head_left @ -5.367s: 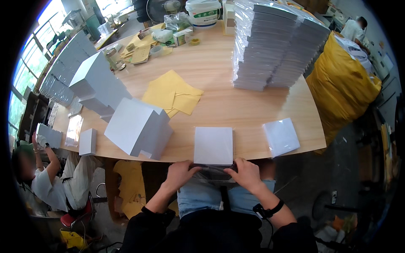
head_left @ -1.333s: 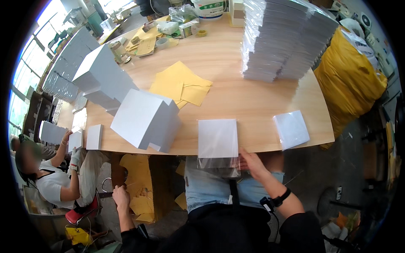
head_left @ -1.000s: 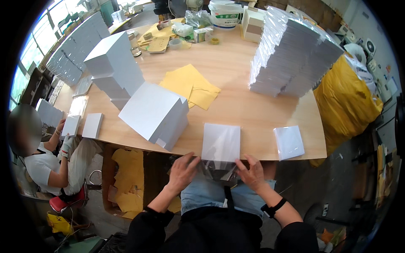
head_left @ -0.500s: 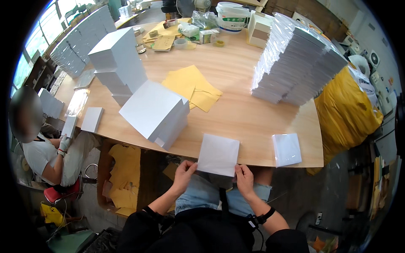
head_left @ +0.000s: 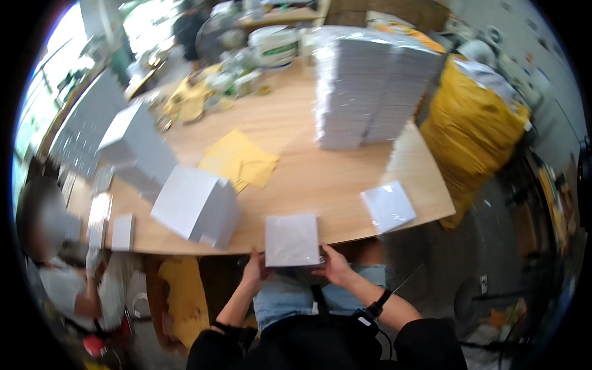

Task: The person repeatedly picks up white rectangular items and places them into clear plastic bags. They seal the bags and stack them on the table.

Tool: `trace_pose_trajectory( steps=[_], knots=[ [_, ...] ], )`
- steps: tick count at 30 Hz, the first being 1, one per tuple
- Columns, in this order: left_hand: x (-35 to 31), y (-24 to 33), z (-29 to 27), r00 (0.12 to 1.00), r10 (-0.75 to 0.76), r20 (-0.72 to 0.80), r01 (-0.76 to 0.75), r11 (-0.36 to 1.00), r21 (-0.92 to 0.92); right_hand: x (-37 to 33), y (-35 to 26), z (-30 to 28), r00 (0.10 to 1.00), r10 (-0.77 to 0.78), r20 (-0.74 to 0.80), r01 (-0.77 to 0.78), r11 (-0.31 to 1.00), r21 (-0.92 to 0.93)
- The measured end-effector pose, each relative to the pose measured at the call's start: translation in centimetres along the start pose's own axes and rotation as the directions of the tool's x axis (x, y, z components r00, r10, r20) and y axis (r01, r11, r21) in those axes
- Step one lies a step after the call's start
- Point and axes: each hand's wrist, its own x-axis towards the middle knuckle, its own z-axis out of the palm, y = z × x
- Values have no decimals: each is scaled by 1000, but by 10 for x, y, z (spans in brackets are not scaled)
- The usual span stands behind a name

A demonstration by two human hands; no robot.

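Observation:
A square white block of paper (head_left: 291, 240), shiny as if in clear film, lies at the near edge of the table, partly over it. My left hand (head_left: 253, 270) grips its near left corner. At the near right corner my right hand (head_left: 336, 266) holds on, its thumb by the edge and its other fingers partly underneath. To the right a clear-wrapped square packet (head_left: 388, 206) lies flat on the table. A stack of white square paper (head_left: 191, 203) stands left of my hands.
A taller white stack (head_left: 139, 148) stands farther left. Yellow paper sheets (head_left: 237, 159) lie mid-table. Film-wrapped stacks (head_left: 370, 89) rise at the back right, beside a large yellow sack (head_left: 472, 135). A person (head_left: 68, 283) sits at the left. Below the table is a box with yellow paper (head_left: 185, 296).
The whole view has turned and shifted, blurring the scene. My right hand has closed farther around the block's near right corner, and the block stays between both hands.

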Motion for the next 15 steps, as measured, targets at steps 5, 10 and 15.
trace_pose_trajectory(
  steps=[5,10,15],
  knots=[
    [14,-11,5,861,500,96,-454,669,589,-4,2,23,955,-296,5,280,897,-342],
    [0,0,112,853,437,285,-517,637,571,-89,-95,-7,463,-886,-3,368,196,-909],
    [60,-19,248,725,401,561,-689,454,565,-95,-201,-116,271,-962,15,42,-3,-999]
  ],
)
